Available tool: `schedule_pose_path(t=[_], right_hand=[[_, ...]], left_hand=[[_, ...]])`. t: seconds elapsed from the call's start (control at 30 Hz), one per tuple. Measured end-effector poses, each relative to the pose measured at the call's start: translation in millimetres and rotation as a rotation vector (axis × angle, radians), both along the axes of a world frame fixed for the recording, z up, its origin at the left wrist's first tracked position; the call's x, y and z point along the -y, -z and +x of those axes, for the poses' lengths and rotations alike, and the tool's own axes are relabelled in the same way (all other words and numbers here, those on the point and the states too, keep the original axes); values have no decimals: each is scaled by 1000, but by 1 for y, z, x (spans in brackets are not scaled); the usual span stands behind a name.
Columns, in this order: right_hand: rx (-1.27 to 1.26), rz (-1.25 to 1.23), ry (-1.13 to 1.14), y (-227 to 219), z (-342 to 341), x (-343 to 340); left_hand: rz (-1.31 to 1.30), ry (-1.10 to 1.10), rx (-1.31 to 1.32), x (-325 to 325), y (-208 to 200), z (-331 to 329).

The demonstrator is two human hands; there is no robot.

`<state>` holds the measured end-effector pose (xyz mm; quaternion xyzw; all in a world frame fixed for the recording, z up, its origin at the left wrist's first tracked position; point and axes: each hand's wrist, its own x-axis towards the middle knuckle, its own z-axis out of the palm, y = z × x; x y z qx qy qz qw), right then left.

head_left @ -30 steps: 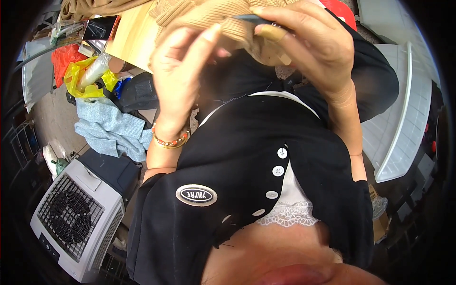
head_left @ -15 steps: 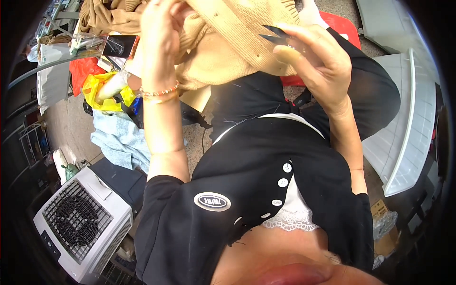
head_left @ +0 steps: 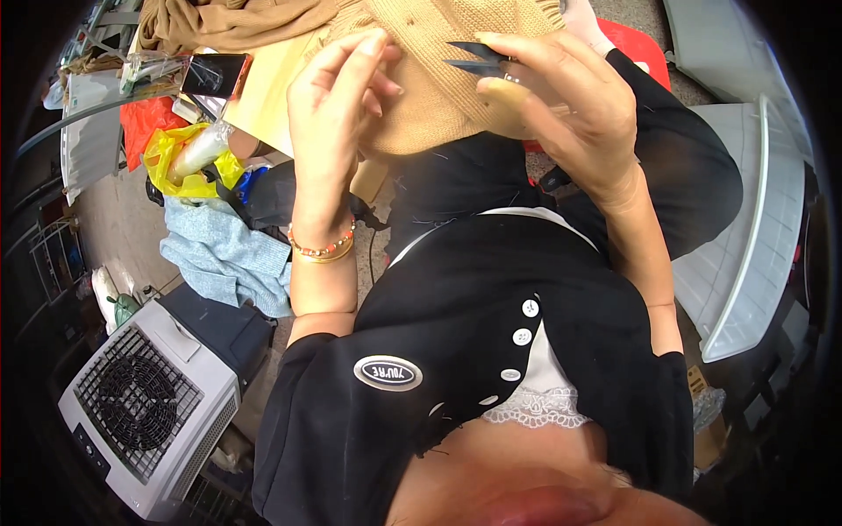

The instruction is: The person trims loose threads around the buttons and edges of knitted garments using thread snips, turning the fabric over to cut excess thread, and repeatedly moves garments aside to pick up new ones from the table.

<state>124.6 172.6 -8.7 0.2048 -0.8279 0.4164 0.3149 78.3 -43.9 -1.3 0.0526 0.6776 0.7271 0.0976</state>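
Head view: her right hand grips small thread snips, blades apart, over the tan knit sweater held up far ahead; left hand loosely pinches the knit. Keep the fabric taut and cut only thread.

A small, cluttered garment workroom, more a home workshop than a shop.

Knitwear lies everywhere: a tan knitted garment spread at the far middle, a brown cloth heaped at the far left, and a blue-grey sweater dropped on the floor to the left. Small black thread snips sit over the tan knit. The bare concrete floor is crowded with a yellow plastic bag, a red bag, a grey-and-white air cooler at the near left and white plastic panels at the right. A phone lies on the table at the far left.
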Motion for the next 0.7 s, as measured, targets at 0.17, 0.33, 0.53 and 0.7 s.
schedule_pose_path(t=[0.17, 0.33, 0.53, 0.7], right_hand=[[40, 97, 42, -5, 0, -1], [-47, 199, -10, -31, -13, 8], [263, 95, 125, -54, -12, 18], [75, 250, 112, -49, -14, 18]], left_hand=[[6, -25, 35, -7, 3, -9], [63, -42, 66, -10, 7, -13], [181, -27, 100, -11, 8, -13], [227, -5, 131, -12, 6, -11]])
